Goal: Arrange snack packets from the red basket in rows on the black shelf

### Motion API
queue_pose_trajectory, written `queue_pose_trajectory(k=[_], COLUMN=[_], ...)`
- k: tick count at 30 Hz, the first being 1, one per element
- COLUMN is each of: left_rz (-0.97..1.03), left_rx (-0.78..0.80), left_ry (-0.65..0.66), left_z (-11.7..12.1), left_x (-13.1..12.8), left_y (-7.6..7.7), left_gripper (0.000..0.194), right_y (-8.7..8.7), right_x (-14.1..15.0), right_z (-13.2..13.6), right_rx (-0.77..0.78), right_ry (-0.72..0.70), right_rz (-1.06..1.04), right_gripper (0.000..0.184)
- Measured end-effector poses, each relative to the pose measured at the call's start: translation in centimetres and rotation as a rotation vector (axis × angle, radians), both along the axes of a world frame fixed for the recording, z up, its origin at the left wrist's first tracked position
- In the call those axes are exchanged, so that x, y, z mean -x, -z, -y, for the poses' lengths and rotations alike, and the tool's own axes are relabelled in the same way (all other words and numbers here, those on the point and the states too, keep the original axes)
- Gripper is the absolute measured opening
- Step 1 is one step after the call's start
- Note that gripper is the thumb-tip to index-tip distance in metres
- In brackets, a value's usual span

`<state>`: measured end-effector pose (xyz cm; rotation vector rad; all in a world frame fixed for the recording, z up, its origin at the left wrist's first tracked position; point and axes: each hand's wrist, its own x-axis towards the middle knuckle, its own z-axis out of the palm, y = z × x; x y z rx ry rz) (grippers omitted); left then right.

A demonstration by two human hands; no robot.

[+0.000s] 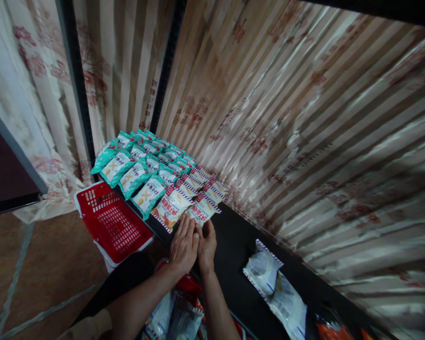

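Note:
On a black shelf (233, 245) lie rows of snack packets: teal ones (141, 165) at the left, white packets with red and blue striped edges (184, 196) beside them. My left hand (183, 245) lies flat, fingers stretched out, on the front edge of the nearest white packets (201, 210). My right hand (207, 243) presses against it with fingers curled at the same packet's edge. Whether the right hand grips anything is hidden.
A red plastic basket (109, 222) stands on the floor at the left, below the shelf. Two loose white packets (269, 278) lie on the shelf to the right. More packets (173, 316) sit under my forearms. Striped floral curtain hangs behind the shelf.

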<state>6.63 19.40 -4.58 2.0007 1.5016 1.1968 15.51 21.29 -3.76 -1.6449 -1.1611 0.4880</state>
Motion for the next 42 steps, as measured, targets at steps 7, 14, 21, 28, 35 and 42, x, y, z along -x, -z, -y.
queue_pose_trajectory(k=[7,14,21,28,35,42], left_rz=[-0.002,0.058,0.041,-0.001,-0.052,-0.300], left_rx=[-0.039,-0.096,-0.089,-0.108,-0.008,0.264], left_ry=[-0.002,0.063,0.252,0.392,0.476,0.559], left_z=[0.3,1.4,4.0,6.4,10.0,13.5], left_x=[0.2,0.9,2.2,3.3,3.1,2.2], left_y=[0.0,0.2,-0.2,-0.3,1.7,4.2], left_gripper=[0.048,0.041,0.039,0.034,0.028,0.030], right_y=[-0.2,0.0,-0.1,0.2,2.0,5.8], right_x=[0.2,0.6,1.8,2.4,2.1,1.6], right_z=[0.6,2.7,5.8,9.9,15.0,19.2], right_rx=[0.001,0.002,-0.043,-0.078,-0.057,0.086], right_ry=[0.049,0.150,0.112,0.025,0.021,0.152], right_rz=[0.016,0.093,0.129,0.121,0.152,0.163], right_gripper=[0.056,0.054,0.036,0.031,0.033,0.033])
